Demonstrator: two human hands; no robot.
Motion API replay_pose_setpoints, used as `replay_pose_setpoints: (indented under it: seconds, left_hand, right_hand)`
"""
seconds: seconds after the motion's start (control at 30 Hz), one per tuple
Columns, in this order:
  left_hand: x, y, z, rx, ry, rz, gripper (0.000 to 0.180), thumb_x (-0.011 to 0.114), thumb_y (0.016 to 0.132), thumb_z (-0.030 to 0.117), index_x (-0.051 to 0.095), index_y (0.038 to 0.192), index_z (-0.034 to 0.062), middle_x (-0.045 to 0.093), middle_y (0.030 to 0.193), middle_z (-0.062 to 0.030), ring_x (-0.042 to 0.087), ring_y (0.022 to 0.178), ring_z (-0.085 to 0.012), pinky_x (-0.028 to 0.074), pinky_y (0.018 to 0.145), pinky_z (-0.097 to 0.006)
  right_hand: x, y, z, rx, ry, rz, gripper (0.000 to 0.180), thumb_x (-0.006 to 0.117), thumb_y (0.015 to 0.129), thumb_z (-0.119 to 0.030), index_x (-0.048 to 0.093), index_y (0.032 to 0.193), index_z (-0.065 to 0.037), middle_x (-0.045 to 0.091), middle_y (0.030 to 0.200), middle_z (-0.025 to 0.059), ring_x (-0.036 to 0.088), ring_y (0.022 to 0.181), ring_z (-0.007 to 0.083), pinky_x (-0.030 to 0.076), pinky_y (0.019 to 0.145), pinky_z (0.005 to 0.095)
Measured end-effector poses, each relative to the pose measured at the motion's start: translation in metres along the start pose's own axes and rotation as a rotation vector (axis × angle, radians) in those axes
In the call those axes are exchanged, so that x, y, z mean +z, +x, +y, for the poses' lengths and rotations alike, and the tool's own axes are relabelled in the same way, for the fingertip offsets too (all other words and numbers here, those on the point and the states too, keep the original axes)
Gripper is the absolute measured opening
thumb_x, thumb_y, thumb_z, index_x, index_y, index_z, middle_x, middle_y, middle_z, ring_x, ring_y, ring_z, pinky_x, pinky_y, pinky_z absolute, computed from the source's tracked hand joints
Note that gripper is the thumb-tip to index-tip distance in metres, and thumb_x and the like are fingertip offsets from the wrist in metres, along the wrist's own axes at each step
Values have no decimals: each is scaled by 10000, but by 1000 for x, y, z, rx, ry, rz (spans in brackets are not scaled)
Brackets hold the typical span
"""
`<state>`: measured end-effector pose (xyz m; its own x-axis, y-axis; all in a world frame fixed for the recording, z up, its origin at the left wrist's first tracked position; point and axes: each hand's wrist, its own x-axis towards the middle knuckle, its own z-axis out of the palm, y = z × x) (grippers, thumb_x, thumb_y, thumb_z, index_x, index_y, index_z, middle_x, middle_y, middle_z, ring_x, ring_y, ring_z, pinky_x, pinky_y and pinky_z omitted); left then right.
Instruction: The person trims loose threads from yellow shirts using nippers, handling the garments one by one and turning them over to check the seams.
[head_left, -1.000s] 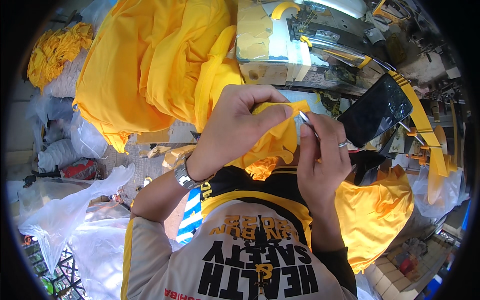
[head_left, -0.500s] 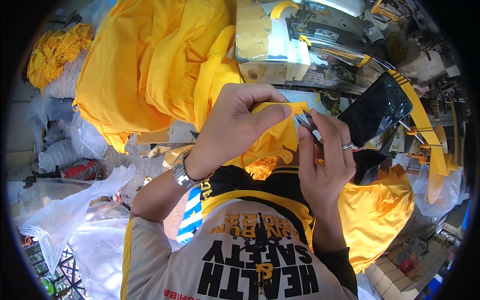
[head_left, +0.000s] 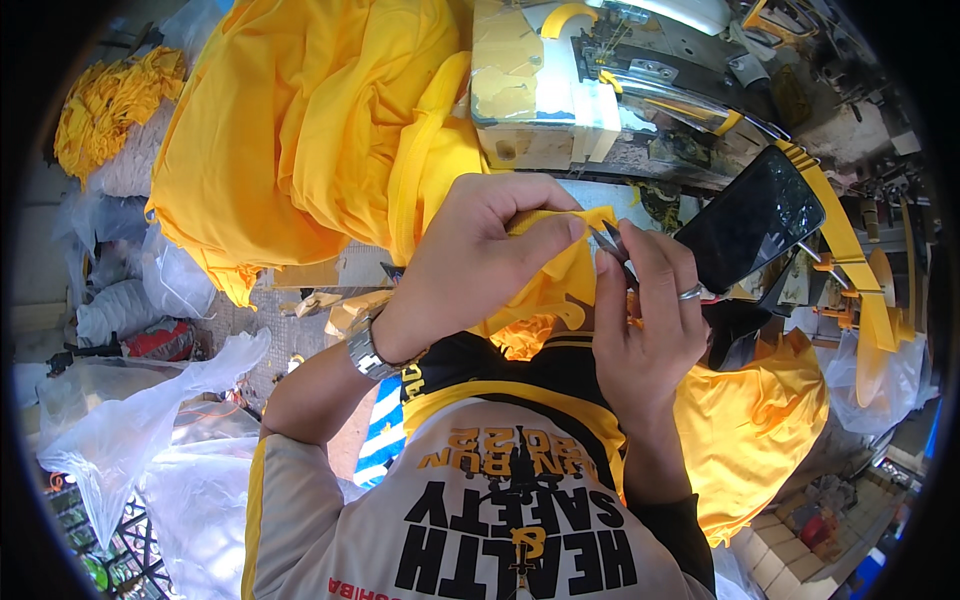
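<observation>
My left hand (head_left: pixel 490 245) pinches the edge of a piece of yellow fabric (head_left: pixel 560 285) between thumb and fingers, and the cloth hangs down over my lap. Close beside it, my right hand (head_left: pixel 655 310) is closed on small dark thread snips (head_left: pixel 612 243). Their two pointed blades stand apart, right by the fabric's upper corner. Whether the blades touch the cloth I cannot tell. Part of the snips is hidden behind my right fingers.
A large heap of yellow fabric (head_left: pixel 270 140) lies at the upper left. Beyond my hands stands a sewing machine (head_left: pixel 660 75), with a black phone (head_left: pixel 752 220) propped at its right. More yellow cloth (head_left: pixel 755 430) drapes at the right; clear plastic bags (head_left: pixel 150 390) lie at the left.
Both hands have shifted very slightly, the left one a little downward. The snips' blades now show more plainly, spread apart beside the fabric corner.
</observation>
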<state>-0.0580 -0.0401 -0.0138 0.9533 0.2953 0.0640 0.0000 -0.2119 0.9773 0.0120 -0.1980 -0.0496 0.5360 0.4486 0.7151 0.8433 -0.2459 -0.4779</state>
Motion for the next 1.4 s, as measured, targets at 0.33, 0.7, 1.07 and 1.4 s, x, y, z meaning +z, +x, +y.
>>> replay_pose_setpoints:
  seconds: [0.33,0.7,1.07,1.4]
  left_hand:
    - [2,-1,1,-9,-34,-20,172,655,895,128,637,846,-36,586,737,22,476,694,-30,378,603,-201]
    - [2,-1,0,-13,-31,19,153,662,891,104,649,859,-45,615,749,8,506,703,-35,398,624,-196]
    - [1,-2,1,-26,-39,-7,151,650,898,106,645,860,-40,623,758,5,520,709,-32,414,625,-200]
    - [4,4,-3,9,-7,-61,174,633,907,132,646,858,-34,616,753,16,522,711,-34,422,633,-208]
  right_hand:
    - [-1,-1,4,74,276,-16,231,661,828,63,634,1054,21,635,918,135,625,734,206,494,654,255]
    - [-4,-1,-3,74,110,-8,238,685,819,26,644,1053,30,634,916,141,671,709,246,530,593,316]
    - [-4,0,-7,88,85,-37,263,686,817,27,618,1071,30,630,921,146,653,740,231,513,603,297]
    - [-8,3,8,16,757,-145,244,743,744,75,646,961,18,666,839,106,635,719,200,501,635,283]
